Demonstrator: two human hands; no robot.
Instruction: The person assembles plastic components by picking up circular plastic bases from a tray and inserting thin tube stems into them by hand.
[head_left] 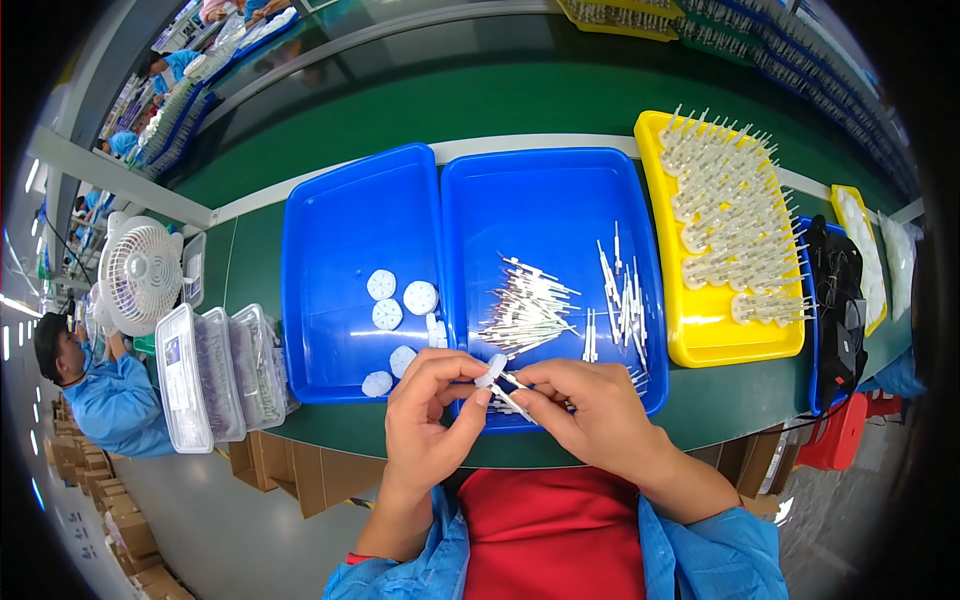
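Observation:
My left hand (428, 412) is closed, pinching a small white plastic disc (491, 371) on edge between thumb and fingers. Thin white sticks (511, 401) run from the disc toward my right hand (598, 408), whose thumb and fingers are closed on them. Whether the sticks are seated in the disc is too small to tell. Both hands are over the near edge of the blue middle tray (540, 170), which holds a heap of similar sticks (530, 305) and a looser group at its right. In the left blue tray (345, 200) lie several white discs (387, 314).
At the right, a yellow tray (725, 350) holds rows of discs with upright sticks. Beyond it are a black bundle with cable (835, 290) and a small yellow tray (858, 225). Clear plastic boxes (215, 375) and a white fan (140, 272) stand left. A co-worker (105, 395) sits far left.

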